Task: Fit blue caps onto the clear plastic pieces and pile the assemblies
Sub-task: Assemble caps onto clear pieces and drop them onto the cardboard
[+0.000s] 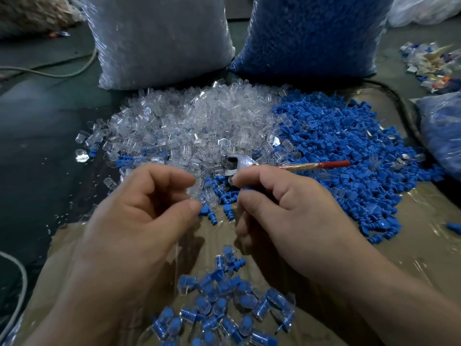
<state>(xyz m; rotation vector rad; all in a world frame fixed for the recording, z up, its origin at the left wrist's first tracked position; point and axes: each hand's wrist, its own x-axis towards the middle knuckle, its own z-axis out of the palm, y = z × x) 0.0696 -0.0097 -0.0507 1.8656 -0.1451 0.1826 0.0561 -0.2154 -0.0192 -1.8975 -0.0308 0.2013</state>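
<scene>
In the head view, the left hand (139,211) is seen closed in a pinch. A clear plastic piece (196,193) is gripped between its thumb and forefinger and is turned toward the other hand, probably so that its opening can be reached. The right hand (287,203) is also curled. A strip of blue is visible between its thumb and forefinger, and this is judged to be a blue cap (246,189), though most of it is hidden. The two hands are held close together, not touching, just above the near edge of the loose parts; the cap is not yet fitted.

The supplies are laid out for short reaches. The clear heap (189,113) is spread on the far left and the blue heap (349,146) on the far right, so each hand can be fed from its own side. The heaps meet in the middle, and some pieces are mixed there. Behind them two full sacks are stood upright, the clear sack (159,38) on the left and the blue sack (309,33) on the right, each behind its own heap.

The finished assemblies (224,308) are piled nearest to the person, between the forearms, well apart from the loose parts, so that finished pieces can be dropped straight down. Everything is laid on a brown sheet (411,221). A tool with a red handle (311,166) is left lying on the blue heap, just beyond the right hand.
</scene>
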